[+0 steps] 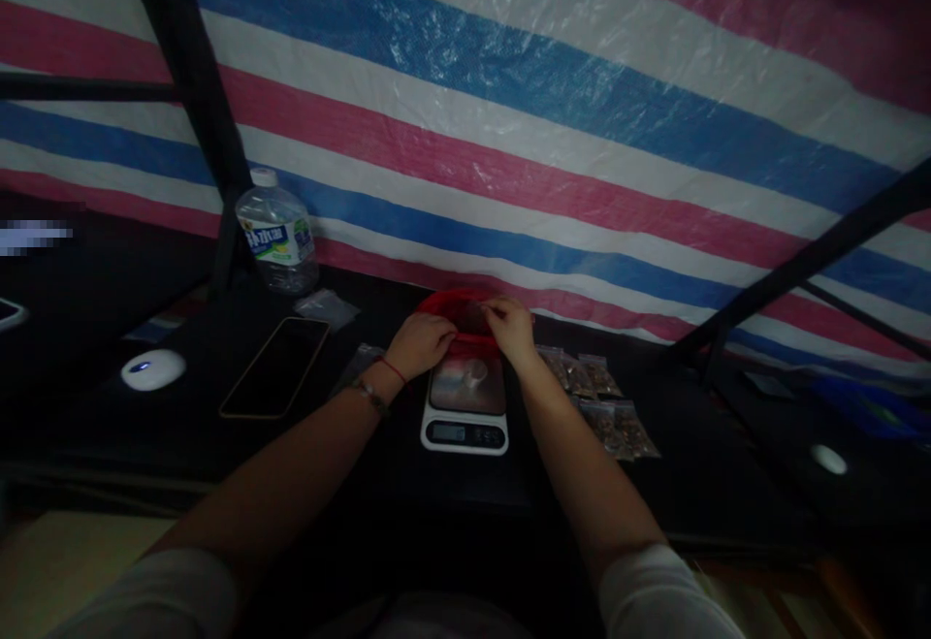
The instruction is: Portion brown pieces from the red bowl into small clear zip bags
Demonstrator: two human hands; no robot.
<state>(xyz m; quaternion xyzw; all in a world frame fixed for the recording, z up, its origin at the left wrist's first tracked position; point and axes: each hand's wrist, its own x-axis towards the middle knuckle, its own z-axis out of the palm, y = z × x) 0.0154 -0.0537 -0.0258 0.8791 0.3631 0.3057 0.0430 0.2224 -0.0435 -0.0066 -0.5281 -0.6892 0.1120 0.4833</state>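
Observation:
A red plastic bag (438,303) stands behind a white digital kitchen scale (465,433), its mouth open toward me. My left hand (422,345) has its fingers closed on the bag's near left rim. At the right side of the opening, my right hand (512,331) is pinched closed; what lies between its fingertips is too dark to make out. On the scale's metal plate sits a small, round, pale item (475,373). Small clear zip bags (600,416) with brown bits inside lie to the right of my right forearm. The bag's contents are mostly hidden in shadow.
Left of the scale lie a phone (276,367), a white mouse-like device (153,368) and clear plastic bags (327,307). A large plastic bottle (274,234) stands by a black frame post. Behind the black table hangs a striped tarp (509,159). Another white device (829,460) lies far right.

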